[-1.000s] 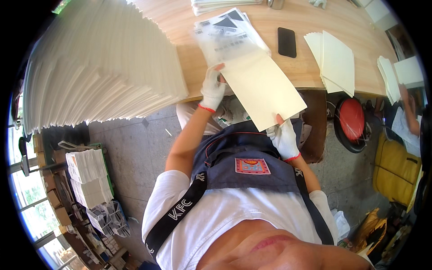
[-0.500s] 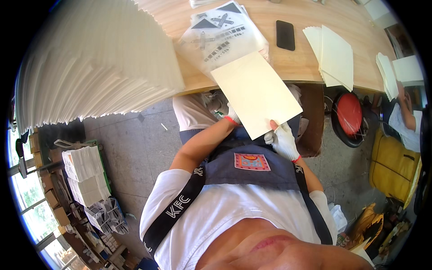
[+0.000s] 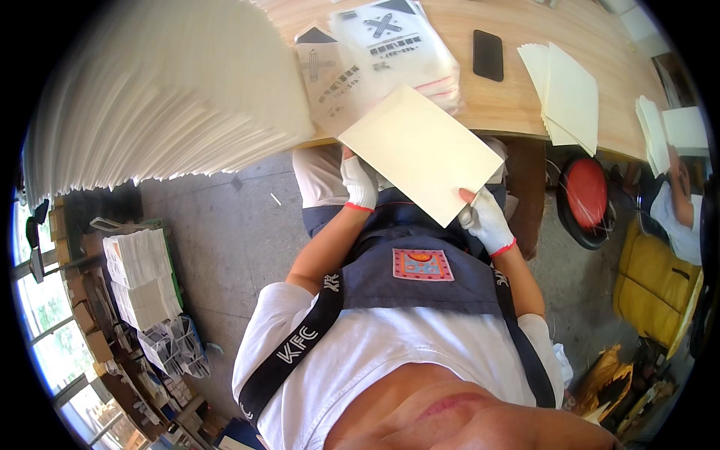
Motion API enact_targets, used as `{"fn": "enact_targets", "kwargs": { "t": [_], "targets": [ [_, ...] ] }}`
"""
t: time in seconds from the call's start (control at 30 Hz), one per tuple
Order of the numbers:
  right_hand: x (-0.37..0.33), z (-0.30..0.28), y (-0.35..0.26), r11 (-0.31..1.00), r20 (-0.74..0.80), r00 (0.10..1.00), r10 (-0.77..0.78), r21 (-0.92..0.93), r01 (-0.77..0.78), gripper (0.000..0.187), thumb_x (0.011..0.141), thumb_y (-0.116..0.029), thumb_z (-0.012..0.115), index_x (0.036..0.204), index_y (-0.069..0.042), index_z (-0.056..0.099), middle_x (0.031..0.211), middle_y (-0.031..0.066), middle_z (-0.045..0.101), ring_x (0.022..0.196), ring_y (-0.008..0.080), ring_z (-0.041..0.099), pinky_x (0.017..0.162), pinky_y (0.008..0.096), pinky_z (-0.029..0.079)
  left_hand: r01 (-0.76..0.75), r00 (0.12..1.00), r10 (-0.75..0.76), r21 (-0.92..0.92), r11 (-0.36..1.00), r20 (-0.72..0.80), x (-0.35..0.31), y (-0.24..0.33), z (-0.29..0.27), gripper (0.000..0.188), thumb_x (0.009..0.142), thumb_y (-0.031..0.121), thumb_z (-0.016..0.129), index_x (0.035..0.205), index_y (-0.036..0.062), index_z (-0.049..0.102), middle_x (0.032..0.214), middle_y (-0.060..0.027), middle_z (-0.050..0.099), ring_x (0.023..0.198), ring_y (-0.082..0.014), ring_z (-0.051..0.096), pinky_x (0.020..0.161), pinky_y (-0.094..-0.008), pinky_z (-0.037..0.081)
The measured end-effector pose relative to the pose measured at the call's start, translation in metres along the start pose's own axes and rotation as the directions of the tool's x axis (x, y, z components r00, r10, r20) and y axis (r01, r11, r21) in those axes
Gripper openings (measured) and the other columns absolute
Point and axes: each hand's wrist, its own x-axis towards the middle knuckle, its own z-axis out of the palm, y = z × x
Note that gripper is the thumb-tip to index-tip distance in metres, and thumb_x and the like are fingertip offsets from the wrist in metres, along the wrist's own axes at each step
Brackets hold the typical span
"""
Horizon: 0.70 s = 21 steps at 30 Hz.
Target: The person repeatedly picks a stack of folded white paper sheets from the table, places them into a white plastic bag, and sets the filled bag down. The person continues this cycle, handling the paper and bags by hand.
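Note:
My right hand [image 3: 486, 219], in a white glove with bare thumb tip, grips the near right corner of a cream sheet pad [image 3: 424, 154], thumb on top. The pad is tilted over my lap and the table edge. My left hand [image 3: 360, 184], also gloved, is at the pad's left side, its thumb at the near corner of a clear printed plastic bag [image 3: 330, 82]. Its other fingers are mostly hidden. The bag lies slanted, apart from a stack of similar bags [image 3: 401, 52], and its near end meets the pad's far left corner.
A tall stack of white paper [image 3: 187, 97] fills the table's left. A black phone [image 3: 488, 55] and more cream pads [image 3: 570, 97] lie to the right. A red stool [image 3: 584, 191] stands beyond the table edge. Another person's arm [image 3: 681, 184] shows far right.
The top bag has slid left off its stack and turned. My left hand has come out from under the pad toward the bag's end. The pad has turned and shifted slightly left.

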Motion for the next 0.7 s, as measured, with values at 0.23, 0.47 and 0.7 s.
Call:
{"fn": "enact_targets", "kwargs": {
  "t": [0.23,0.47,0.7],
  "targets": [
    [0.012,-0.020,-0.033,0.985,-0.024,0.991,-0.133,-0.112,0.129,0.028,0.081,-0.011,0.059,0.104,0.003,0.051,0.073,0.0062,0.060,0.036,0.0053,0.045,0.028,0.0169,0.031,-0.025,0.999,-0.006,0.620,0.784,0.048,0.014,0.052,0.002,0.025,0.088,0.023,0.053,0.098,0.0002,0.056,0.074,-0.0032,0.059,0.058,-0.0104,0.053,0.050,-0.0231,0.042],
    [0.020,-0.036,-0.064,0.990,-0.118,0.987,-0.109,-0.100,0.097,0.041,0.077,-0.011,0.059,0.113,0.004,0.047,0.080,0.0086,0.062,0.038,0.0027,0.045,0.029,0.0132,0.032,0.072,0.986,-0.163,0.856,0.512,0.014,0.041,0.074,0.036,0.021,0.089,0.020,0.051,0.091,0.0005,0.056,0.060,-0.0072,0.056,0.049,-0.0140,0.054,0.042,-0.0259,0.044],
    [0.045,-0.068,-0.061,0.997,0.132,0.990,-0.055,-0.037,0.060,0.043,0.078,-0.011,0.061,0.116,0.002,0.046,0.086,0.0083,0.062,0.046,0.0058,0.052,0.035,0.0149,0.040,0.033,0.986,-0.164,0.932,0.361,0.029,0.042,0.085,0.023,0.021,0.089,0.021,0.050,0.088,0.0005,0.056,0.062,-0.0059,0.057,0.048,-0.0122,0.054,0.045,-0.0251,0.046]
  ]
}}
